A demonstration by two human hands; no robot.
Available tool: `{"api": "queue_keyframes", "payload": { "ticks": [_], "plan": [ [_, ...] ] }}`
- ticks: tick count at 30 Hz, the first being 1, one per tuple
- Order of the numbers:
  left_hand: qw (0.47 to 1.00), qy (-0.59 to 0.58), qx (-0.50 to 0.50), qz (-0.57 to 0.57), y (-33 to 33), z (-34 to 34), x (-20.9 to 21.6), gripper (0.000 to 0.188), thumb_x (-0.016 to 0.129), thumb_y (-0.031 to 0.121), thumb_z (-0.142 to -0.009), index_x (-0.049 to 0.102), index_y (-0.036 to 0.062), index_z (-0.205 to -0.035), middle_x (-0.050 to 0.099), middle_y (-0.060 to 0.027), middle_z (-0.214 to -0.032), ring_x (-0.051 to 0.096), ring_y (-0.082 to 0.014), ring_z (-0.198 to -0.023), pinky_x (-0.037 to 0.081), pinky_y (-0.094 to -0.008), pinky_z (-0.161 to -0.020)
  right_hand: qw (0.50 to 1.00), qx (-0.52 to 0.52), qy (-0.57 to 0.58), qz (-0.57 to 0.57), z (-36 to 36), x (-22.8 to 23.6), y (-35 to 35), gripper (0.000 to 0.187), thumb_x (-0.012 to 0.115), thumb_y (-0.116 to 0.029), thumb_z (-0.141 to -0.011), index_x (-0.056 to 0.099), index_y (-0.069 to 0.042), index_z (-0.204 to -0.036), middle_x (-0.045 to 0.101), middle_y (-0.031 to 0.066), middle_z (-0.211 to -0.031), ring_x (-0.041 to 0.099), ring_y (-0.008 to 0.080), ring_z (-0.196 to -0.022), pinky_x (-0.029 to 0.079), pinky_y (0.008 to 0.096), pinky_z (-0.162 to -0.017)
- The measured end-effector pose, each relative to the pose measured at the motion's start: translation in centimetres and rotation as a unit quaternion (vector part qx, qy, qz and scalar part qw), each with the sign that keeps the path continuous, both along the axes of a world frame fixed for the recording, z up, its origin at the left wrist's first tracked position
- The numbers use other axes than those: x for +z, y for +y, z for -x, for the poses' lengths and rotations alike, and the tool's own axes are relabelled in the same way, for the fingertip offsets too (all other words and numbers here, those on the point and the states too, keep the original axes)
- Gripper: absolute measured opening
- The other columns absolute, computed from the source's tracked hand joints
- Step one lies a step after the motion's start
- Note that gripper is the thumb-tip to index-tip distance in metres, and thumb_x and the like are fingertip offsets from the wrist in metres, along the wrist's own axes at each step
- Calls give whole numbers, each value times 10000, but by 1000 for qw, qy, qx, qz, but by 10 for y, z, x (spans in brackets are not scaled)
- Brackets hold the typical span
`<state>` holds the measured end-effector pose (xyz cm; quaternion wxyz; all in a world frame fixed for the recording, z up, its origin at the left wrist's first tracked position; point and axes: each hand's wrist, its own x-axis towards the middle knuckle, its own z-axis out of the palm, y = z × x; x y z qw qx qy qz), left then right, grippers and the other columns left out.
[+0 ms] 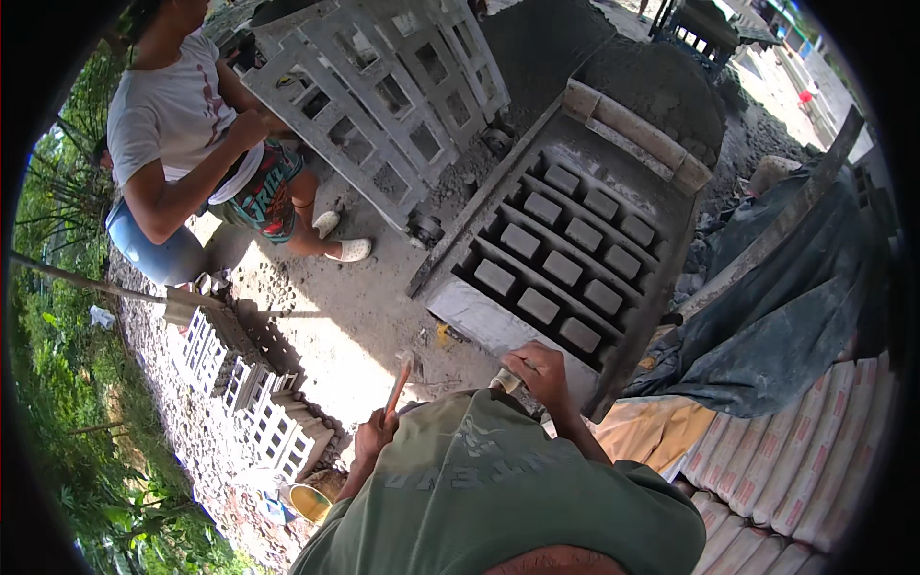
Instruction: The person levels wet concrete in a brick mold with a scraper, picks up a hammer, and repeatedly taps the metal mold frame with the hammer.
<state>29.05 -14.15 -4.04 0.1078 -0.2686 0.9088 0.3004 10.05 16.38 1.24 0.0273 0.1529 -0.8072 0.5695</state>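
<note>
My left hand [373,437] is closed round the reddish handle of a hammer [397,384], its head pointing away from me. In front of my body, my right hand [539,372] is curled over a pale, cylindrical handle end [506,380] at the near edge of a concrete block mould [484,314]. What the handle joins to is hidden. Rows of grey rectangular core tops [563,266] stand in the mould with dark slots between them. At its far end lies a pale bar [637,139], and behind that a heap of wet grey mix [661,91].
A co-worker [182,125] sits at the left beside a slatted grey frame [383,101] on wheels. Hollow concrete blocks [259,407] line the left ground near a yellowish bucket [311,500]. Stacked cement bags [786,455], a dark tarp [767,307] and a slanting pole [776,225] are at the right.
</note>
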Motion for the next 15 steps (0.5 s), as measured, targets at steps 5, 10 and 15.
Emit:
{"api": "queue_keyframes", "payload": {
  "ticks": [5,10,15],
  "plan": [
    [984,7,179,-11,-63,-85,-65,486,481,462,-872,567,-14,-831,562,-194,-592,581,-361,-562,433,-434,-533,769,545,-248,222,-36,33,-79,478,757,-96,-692,568,-35,-1126,602,71,-1046,548,148,-971,414,295,-877],
    [918,-87,341,-186,-125,-188,-140,243,569,218,-787,544,-14,-720,530,-96,-530,521,-196,-414,396,-330,-385,622,715,-302,103,-85,45,-186,826,827,-172,-601,408,-66,-1305,504,63,-1211,427,189,-1184,297,351,-1015],
    [627,204,365,-657,-137,-331,-170,191,590,245,-800,570,62,-747,576,-48,-688,551,-146,-678,426,-287,-607,581,717,-382,54,-130,44,-265,794,830,-210,-581,448,-86,-1266,503,55,-1237,440,185,-1171,310,339,-1011]
  ]
}}
